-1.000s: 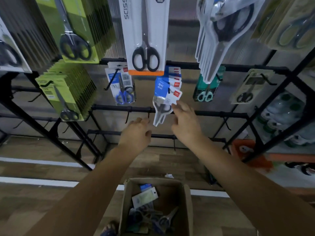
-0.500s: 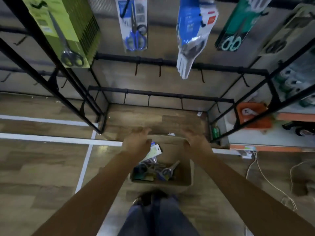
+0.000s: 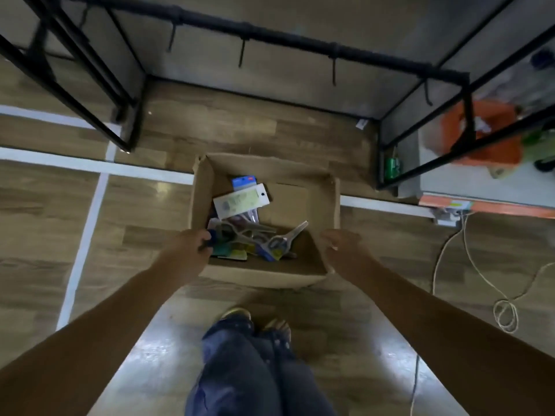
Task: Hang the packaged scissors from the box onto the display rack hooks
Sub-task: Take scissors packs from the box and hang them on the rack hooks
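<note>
Wood-plank floor (image 3: 270, 130) | white tape lines (image 3: 90, 205) | black rack (image 3: 300, 43) behind box (image 3: 264, 277)

Matt brown cardboard box (image 3: 327, 202), glossy wood-look floor (image 3: 42, 229), matt black metal rack (image 3: 288, 40), clear plastic scissor packs (image 3: 240, 202).

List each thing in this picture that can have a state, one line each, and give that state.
cardboard box: open on the floor, partly filled.
packaged scissors: loose pile in the box, none lifted.
rack hooks: bare on the lowest rail.
left hand: fingers curled at the box's left wall.
right hand: open at the box's right wall, holding nothing.
</note>
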